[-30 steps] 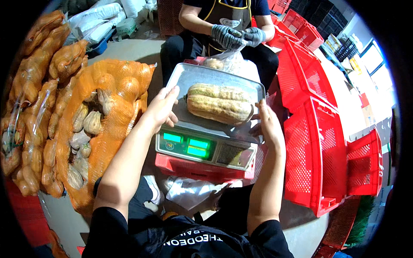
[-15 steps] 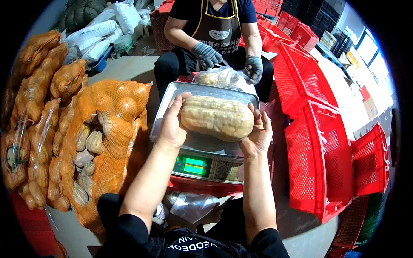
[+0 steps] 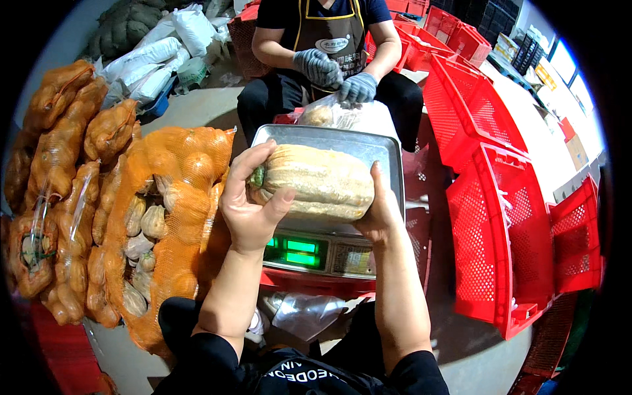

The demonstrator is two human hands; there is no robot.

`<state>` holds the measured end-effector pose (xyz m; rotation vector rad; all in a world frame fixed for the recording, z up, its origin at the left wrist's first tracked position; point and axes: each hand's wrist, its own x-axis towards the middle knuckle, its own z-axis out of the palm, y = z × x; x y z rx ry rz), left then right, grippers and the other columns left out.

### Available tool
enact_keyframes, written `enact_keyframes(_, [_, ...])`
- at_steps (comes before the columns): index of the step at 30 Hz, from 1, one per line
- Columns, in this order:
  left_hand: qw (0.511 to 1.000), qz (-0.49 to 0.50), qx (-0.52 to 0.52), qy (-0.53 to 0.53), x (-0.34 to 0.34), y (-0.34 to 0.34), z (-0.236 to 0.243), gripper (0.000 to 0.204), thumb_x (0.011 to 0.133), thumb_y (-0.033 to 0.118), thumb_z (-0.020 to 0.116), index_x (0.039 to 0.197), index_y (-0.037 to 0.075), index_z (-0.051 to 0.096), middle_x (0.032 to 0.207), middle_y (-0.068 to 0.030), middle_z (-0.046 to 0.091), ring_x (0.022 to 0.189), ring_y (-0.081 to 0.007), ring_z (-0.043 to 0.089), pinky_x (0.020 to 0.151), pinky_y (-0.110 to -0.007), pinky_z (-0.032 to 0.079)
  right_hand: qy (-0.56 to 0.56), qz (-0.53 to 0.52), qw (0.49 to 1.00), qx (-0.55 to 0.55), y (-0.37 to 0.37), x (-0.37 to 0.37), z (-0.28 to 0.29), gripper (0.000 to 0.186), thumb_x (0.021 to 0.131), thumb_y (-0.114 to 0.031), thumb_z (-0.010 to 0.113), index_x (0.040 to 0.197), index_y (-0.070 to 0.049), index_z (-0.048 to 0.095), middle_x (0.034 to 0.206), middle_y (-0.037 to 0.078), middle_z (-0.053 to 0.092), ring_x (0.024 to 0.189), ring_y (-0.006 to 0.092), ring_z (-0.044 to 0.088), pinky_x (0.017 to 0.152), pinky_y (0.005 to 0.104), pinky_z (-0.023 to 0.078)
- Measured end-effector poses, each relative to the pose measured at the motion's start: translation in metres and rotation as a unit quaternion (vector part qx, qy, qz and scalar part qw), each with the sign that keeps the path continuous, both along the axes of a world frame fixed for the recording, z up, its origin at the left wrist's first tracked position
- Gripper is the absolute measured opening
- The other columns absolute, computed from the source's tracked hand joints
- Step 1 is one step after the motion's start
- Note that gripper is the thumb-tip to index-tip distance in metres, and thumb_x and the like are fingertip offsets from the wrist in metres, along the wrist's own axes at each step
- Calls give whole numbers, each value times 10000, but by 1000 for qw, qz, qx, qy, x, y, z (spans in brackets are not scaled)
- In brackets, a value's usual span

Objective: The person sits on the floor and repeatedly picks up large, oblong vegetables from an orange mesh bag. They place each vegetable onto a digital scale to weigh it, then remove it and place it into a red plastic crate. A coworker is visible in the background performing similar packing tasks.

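Note:
Between my two hands is a large, oblong tan pumpkin [image 3: 316,181], its green stem end turned to the left. My left hand [image 3: 253,197] wraps round the stem end, thumb across the front. Around the right end curls my right hand [image 3: 382,207], its fingers mostly hidden behind the pumpkin. Under it lies the metal pan [image 3: 388,148] of a weighing scale, whose display [image 3: 299,252] glows green on the near side. Whether the pumpkin touches the pan I cannot tell.
Orange net sacks of pumpkins [image 3: 191,197] stand at the left. Red plastic crates [image 3: 484,243] line the right. Across the scale sits a person in grey gloves [image 3: 359,87], hands over a clear bag [image 3: 329,112]. White sacks [image 3: 141,59] lie at the back left.
The pumpkin has shifted slightly left and turned, bringing its green stem into sight. My left hand has moved left and its thumb now crosses the front. The other person's gloved hands have come together.

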<state>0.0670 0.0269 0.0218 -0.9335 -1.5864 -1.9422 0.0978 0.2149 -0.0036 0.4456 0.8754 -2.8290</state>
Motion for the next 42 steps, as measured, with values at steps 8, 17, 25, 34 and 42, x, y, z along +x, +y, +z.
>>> enact_keyframes(8, [854, -210, 174, -442, 2, -7, -12, 722, 775, 464, 701, 1310, 76, 410, 1259, -88, 511, 1150, -230, 508, 942, -402, 464, 335, -186, 902, 197, 5, 5, 7, 993, 625, -309, 823, 1409, -61, 267, 1334, 197, 431, 1215, 277, 445, 1015, 387, 364])
enact_keyframes(17, [990, -121, -34, -61, 28, -12, 20, 958, 633, 279, 855, 1364, 77, 270, 1360, -118, 365, 1232, -259, 424, 1025, -398, 395, 194, 15, 981, -14, -16, 27, 4, 957, 651, -393, 813, 1388, -99, 277, 1329, 101, 434, 1198, 271, 461, 989, 467, 395])
enact_keyframes(25, [909, -217, 107, -341, 34, -28, -3, 943, 587, 368, 862, 1327, 61, 364, 1267, -64, 480, 1189, -221, 480, 992, -375, 448, 380, -82, 884, 260, 3, 29, 15, 1318, 430, -206, 931, 1456, -95, 110, 1367, 151, 373, 1269, 268, 382, 1050, 387, 337])
enact_keyframes(34, [897, -234, 133, -352, 43, -28, -9, 911, 600, 293, 868, 1325, 65, 366, 1258, -74, 482, 1176, -222, 487, 1007, -375, 429, 355, -109, 867, 332, -6, 48, 36, 1151, 551, -268, 891, 1408, 5, 173, 1271, 186, 461, 1188, 269, 464, 1012, 355, 373])
enact_keyframes(42, [897, -236, 125, -353, 38, -12, -18, 892, 619, 268, 855, 1331, 79, 352, 1266, -80, 468, 1193, -234, 467, 1009, -396, 420, 241, -210, 901, 295, -12, 52, 30, 661, 854, -262, 674, 1352, 25, 347, 1206, 151, 515, 1082, 194, 518, 927, 304, 425])
